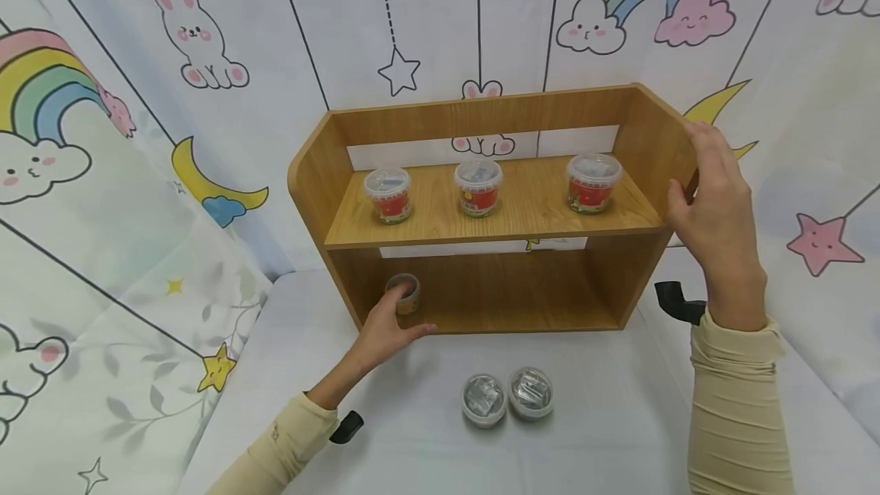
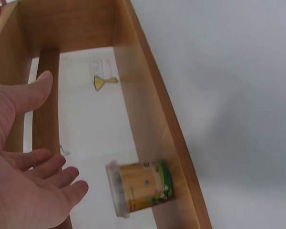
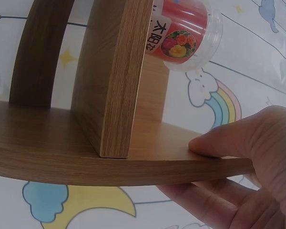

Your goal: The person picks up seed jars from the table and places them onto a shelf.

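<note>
A two-tier wooden shelf (image 1: pixel 529 186) stands on the white-covered table. On its lower tier, near the left end, sits a small lidded plastic cup (image 1: pixel 409 302) with a brown and green label (image 2: pixel 148 186). My left hand (image 1: pixel 382 336) is at this cup, overlapping it in the head view; the left wrist view shows the thumb spread and a gap between the fingertips (image 2: pixel 78 190) and the cup. With thumb (image 3: pixel 219 141) inside and fingers outside, my right hand (image 1: pixel 722 212) grips the shelf's right side panel (image 1: pixel 660 151).
Three clear-lidded cups with red labels stand on the upper tier: left (image 1: pixel 389 195), middle (image 1: pixel 478 188) and right (image 1: pixel 593 183). Two silver-topped cups, one (image 1: pixel 483 400) beside the other (image 1: pixel 532 393), are on the table in front. A patterned curtain (image 1: pixel 296 37) hangs behind.
</note>
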A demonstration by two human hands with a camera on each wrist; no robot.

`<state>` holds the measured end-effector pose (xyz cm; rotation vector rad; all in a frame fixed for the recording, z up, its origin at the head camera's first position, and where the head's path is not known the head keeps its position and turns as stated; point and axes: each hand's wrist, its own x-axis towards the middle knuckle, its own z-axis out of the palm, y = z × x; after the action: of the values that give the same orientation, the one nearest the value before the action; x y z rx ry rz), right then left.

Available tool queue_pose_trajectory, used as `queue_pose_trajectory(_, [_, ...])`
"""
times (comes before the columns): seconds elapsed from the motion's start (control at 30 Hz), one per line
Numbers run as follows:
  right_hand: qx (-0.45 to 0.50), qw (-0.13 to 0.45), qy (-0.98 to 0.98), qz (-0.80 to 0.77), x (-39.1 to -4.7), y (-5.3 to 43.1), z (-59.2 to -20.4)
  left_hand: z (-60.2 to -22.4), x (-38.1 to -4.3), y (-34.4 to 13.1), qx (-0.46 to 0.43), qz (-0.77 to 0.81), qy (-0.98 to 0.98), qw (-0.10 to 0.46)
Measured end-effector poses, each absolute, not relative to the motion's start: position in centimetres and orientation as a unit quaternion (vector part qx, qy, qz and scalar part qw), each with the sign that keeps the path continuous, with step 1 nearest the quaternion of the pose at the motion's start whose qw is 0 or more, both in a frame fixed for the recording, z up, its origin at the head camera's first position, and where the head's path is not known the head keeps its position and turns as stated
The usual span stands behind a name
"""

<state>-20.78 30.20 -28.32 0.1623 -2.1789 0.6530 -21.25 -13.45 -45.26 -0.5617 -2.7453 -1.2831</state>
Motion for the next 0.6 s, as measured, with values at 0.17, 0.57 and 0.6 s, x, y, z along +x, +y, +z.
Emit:
queue_pose_trajectory(0.17, [0.062, 0.414, -0.869, 0.264, -20.8, 30.2, -28.3, -45.4, -20.0, -12.9, -0.215, -0.407, -0.888, -0.019])
queue_pose_trajectory(0.57, [0.051, 0.409, -0.871, 0.267, -20.7, 30.1, -28.3, -46.5, -18.2, -12.0, -0.303, -0.392, -0.861, -0.115])
queue_pose_trajectory(0.6, [0.05, 0.409, -0.871, 0.267, -20.7, 30.2, -28.4, -46.7, -18.1, -11.9, -0.313, -0.389, -0.858, -0.12])
